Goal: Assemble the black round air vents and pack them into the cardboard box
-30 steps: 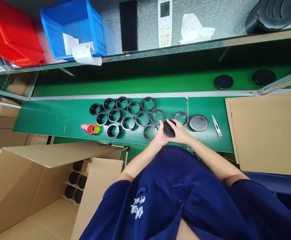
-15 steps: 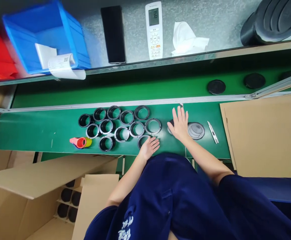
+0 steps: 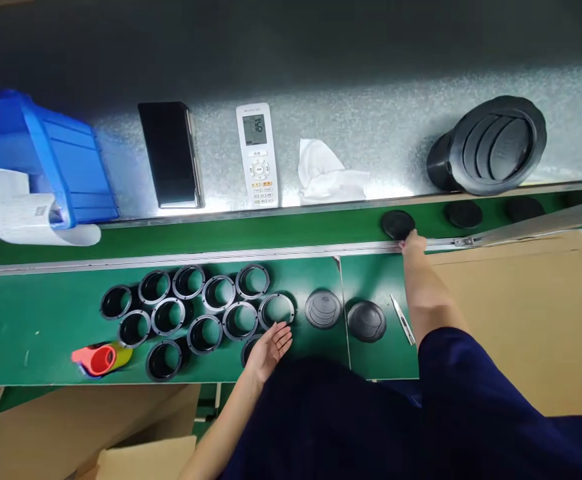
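My right hand [image 3: 413, 242] reaches to the far green strip, its fingers closed on the near edge of a round black vent cover [image 3: 397, 225]. My left hand [image 3: 271, 348] is held palm up with fingers outstretched and nothing in it, partly in front of a black ring-shaped sleeve [image 3: 249, 349]. Several more black sleeves [image 3: 241, 321] stand in rows to its left, openings upward. Two round louvered vent covers, one grey-black [image 3: 323, 309] and one black [image 3: 367, 321], lie flat between my hands.
A utility knife [image 3: 403, 319] lies right of the louvered covers, near a cardboard box [image 3: 511, 313]. Red and yellow tape rolls [image 3: 101, 360] sit at the left. The raised shelf holds a blue bin [image 3: 71, 160], phone [image 3: 168, 153], remote [image 3: 259, 157], tissue [image 3: 328, 173] and assembled vent [image 3: 491, 147].
My right hand has moved from above the louvered covers, up and right to the black cover on the far strip. My left hand stays beside the sleeves. The view has shifted.
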`<state>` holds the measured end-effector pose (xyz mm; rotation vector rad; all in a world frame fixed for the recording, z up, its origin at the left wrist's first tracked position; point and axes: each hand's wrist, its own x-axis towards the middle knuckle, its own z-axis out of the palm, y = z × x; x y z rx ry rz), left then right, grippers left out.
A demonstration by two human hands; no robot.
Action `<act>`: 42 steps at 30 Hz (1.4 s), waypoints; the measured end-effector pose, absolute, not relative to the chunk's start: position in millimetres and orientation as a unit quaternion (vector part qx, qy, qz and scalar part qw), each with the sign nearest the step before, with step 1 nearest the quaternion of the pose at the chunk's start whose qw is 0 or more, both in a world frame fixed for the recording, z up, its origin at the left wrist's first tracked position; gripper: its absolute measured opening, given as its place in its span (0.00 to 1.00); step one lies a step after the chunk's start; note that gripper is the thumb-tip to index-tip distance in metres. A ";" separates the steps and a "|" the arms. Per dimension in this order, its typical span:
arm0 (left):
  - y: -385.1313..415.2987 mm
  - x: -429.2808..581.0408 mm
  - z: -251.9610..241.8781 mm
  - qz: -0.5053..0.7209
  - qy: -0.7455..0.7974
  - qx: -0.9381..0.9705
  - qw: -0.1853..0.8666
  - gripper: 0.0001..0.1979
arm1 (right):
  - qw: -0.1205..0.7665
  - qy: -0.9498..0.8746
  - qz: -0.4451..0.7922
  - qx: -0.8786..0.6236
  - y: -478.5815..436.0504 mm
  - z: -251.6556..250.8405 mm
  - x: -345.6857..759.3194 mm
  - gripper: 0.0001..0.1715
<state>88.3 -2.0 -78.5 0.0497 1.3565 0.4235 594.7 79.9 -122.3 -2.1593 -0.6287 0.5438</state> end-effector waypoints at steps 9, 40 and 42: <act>20.5 154.2 -66.1 0.250 0.520 0.041 0.816 0.14 | 0.530 -0.065 0.537 -0.653 38.1 -125.5 447.4 0.27; -45.5 76.7 -7.5 0.352 0.262 0.037 0.898 0.33 | 0.412 -0.613 0.414 -0.532 -62.9 -23.3 270.6 0.42; -41.8 73.7 -9.1 0.347 0.263 0.043 0.899 0.34 | 0.443 -0.570 0.435 -0.539 -60.7 -22.9 272.2 0.40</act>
